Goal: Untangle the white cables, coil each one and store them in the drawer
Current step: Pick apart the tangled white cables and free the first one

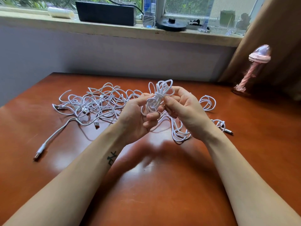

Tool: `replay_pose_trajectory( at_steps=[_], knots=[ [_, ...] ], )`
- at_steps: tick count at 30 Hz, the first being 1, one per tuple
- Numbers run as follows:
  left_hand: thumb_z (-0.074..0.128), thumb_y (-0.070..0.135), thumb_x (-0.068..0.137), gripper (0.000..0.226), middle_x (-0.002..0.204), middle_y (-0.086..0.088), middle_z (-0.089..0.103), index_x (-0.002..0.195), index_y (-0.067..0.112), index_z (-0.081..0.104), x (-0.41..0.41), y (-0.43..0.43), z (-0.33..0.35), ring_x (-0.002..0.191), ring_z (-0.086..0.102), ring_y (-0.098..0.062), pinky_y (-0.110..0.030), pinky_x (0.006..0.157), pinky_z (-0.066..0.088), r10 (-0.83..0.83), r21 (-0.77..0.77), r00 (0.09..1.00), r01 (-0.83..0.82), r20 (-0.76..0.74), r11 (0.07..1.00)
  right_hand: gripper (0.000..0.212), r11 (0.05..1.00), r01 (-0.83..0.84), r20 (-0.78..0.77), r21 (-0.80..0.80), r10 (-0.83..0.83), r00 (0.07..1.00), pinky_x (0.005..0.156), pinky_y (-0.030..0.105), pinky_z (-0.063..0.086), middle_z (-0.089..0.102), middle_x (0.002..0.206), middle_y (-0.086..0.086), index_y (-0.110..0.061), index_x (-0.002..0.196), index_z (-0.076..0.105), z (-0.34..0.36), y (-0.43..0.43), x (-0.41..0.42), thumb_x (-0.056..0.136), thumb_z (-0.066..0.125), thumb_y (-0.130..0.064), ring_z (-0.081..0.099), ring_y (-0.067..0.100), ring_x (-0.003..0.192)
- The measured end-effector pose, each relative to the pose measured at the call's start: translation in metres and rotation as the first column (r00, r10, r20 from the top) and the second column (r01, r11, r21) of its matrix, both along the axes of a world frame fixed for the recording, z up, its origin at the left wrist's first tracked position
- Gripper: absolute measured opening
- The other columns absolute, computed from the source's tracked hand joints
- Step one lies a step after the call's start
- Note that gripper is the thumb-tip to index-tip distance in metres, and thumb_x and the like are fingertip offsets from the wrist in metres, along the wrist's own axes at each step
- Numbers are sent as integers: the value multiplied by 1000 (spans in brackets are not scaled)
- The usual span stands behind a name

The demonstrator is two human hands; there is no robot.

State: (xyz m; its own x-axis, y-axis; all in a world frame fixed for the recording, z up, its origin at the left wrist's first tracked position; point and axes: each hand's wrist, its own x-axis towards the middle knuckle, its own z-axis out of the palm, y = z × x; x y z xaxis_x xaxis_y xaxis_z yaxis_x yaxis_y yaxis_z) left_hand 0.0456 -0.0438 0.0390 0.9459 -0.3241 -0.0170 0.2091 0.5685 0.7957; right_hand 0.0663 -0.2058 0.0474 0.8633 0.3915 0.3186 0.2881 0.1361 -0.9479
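- Holding one coiled cable bundle in both hands, lifted above the middle of the table.
- Left hand: fingers curled, gripping the bundle's lower loops.
- Right hand: thumb and fingers pinch the bundle at its wrapped waist.
- Loose tail trails from the bundle down to the surface under the right hand.
- Tangled pile of white cables lies toward the far left of the table, untouched by either hand.
- Thicker cable with a USB plug runs from the pile toward the left edge.
- Two small coils, far one and near one, lie toward the right edge.
- Pink bottle stands at the far right corner.
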Motion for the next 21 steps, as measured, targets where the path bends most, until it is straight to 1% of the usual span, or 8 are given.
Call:
replay_pose_trajectory(
  at_steps=[3, 6, 9, 12, 14, 16, 18, 21],
  knots=[
    [43, 23, 102, 21, 78, -6, 58, 120, 13, 49, -1, -4, 1, 45, 46, -8, -15, 33, 30, 68, 105, 998, -69, 10, 992, 18, 1000, 15, -17, 0, -15, 1000, 54, 12, 39, 61, 63, -7, 1, 121, 45, 0, 1, 1, 103, 48, -1, 47, 1, 53],
    [44, 31, 105, 27, 80, -4, 62, 113, 11, 60, 0, -11, -3, 58, 62, -16, -21, 44, 46, 149, 238, 986, -162, 74, 958, 18, 999, 46, -42, 18, -45, 998, 53, 14, 36, 54, 66, -1, -1, 121, 46, 0, 0, 4, 103, 50, -2, 39, 4, 54],
    [40, 34, 109, 38, 85, -6, 73, 104, 11, 70, 3, -10, -9, 71, 70, -19, -29, 58, 56, 280, 352, 939, -335, 199, 874, 19, 998, 66, -57, 3, -66, 996, 52, 14, 36, 58, 70, 2, 0, 121, 46, 0, -2, 5, 102, 51, -1, 41, 3, 53],
    [33, 43, 109, 51, 96, -13, 74, 114, 10, 72, 4, -8, -12, 81, 70, -24, -34, 67, 57, 240, 416, 920, -359, 311, 836, 25, 998, 68, -75, -4, -68, 995, 55, 13, 43, 71, 73, -3, 4, 125, 45, 0, -1, 4, 102, 53, -2, 54, 3, 57],
    [46, 45, 101, 45, 97, -14, 71, 123, 10, 65, 1, -10, -11, 82, 70, -26, -36, 65, 56, 196, 420, 907, -353, 372, 836, 26, 997, 74, -79, -8, -75, 994, 62, 17, 48, 74, 83, 4, 3, 125, 46, -1, -1, 5, 102, 55, -3, 61, 17, 73],
    [58, 39, 93, 42, 88, -10, 68, 119, 6, 60, -1, -14, -13, 73, 67, -22, -33, 56, 55, 181, 449, 884, -384, 431, 807, 25, 997, 76, -75, -20, -78, 994, 67, 22, 51, 72, 94, 15, 2, 125, 46, -1, -1, 4, 102, 55, -2, 59, 28, 84],
    [61, 32, 94, 38, 84, -8, 66, 117, 2, 59, -2, -15, -16, 68, 64, -18, -30, 50, 51, 158, 476, 865, -405, 476, 780, 22, 998, 53, -69, -40, -56, 996, 66, 23, 52, 72, 96, 14, -1, 124, 46, -1, -1, 3, 103, 53, -1, 62, 23, 79],
    [52, 16, 105, 17, 87, -12, 62, 115, 2, 58, -2, -15, -16, 69, 60, -18, -27, 49, 48, 125, 466, 864, -379, 488, 800, 18, 999, -9, -51, -49, 6, 999, 60, 21, 50, 73, 80, 0, -8, 119, 47, 0, -3, 2, 103, 50, 1, 60, 9, 60]
  ],
)
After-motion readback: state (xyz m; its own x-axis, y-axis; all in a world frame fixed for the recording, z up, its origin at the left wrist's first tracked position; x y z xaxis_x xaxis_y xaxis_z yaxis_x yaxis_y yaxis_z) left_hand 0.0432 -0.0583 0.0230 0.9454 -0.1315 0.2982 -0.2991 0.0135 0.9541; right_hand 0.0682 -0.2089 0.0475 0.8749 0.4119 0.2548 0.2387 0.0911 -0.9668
